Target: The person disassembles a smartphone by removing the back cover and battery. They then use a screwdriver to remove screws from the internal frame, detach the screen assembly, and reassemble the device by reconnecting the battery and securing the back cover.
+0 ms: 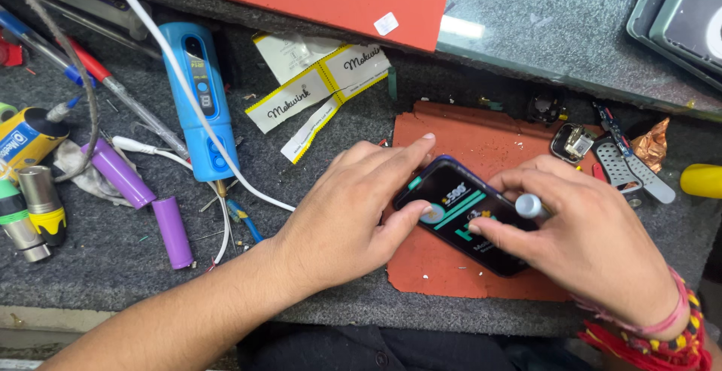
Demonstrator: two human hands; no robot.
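Nearest, two bare forearms reaching in over the grey felt-covered table [90, 266]. Left hand [353, 213] resting on the near-left end of a dark slim smartphone with a lit screen [459, 217], fingers spread, thumb pressed to the glass, index stretched along the far edge. Right hand [594, 243], wrist wrapped in red threads, curled over the phone's right end, fingers pinching a small silver cylindrical tool [530, 205] against the screen. Phone lying flat and slantwise on a worn red rubber mat [481, 134]. Probably light and stiff, glass face smooth, slippery and easily cracked; safest held by the long side edges, not by the screen. Further left, two purple cylindrical battery cells [147, 198] and a blue pen-shaped electric screwdriver [201, 100] crossed by a white cable [173, 62]. Beyond, yellow-edged white paper labels [316, 85]; far right, small metal parts [602, 153].
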